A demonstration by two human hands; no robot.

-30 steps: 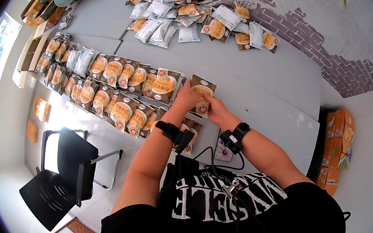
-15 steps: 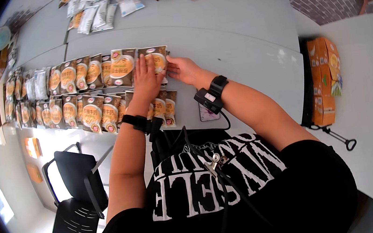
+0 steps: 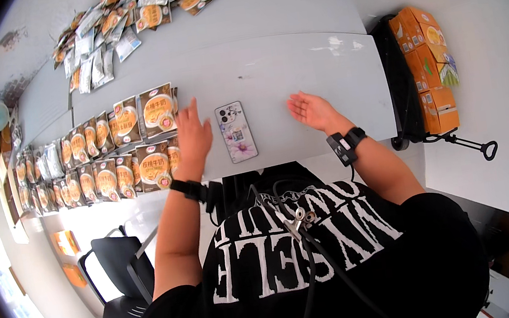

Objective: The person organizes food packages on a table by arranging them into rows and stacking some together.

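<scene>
Two rows of brown-and-orange drink powder packets (image 3: 158, 110) stand closely overlapped along the left part of the grey table. My left hand (image 3: 195, 136) is at their right end, fingers stretched out and nothing held. It covers part of the last packets, and whether it touches them I cannot tell. Over the bare tabletop to the right is my right hand (image 3: 312, 111), its fingers loosely extended and the palm partly showing, with nothing in it. Between both hands lies a phone (image 3: 237, 132) in a flower-patterned case.
A loose heap of packets (image 3: 149, 17), some showing silvery backs, lies at the table's far side. Orange cartons (image 3: 424, 59) sit on a black folding cart (image 3: 402, 85) beyond the right edge. At lower left stands a black chair (image 3: 121, 266).
My right hand has left the packet rows and moved right. My left hand has slid off the packet face to the rows' right end. The view has shifted, showing the whole phone.
</scene>
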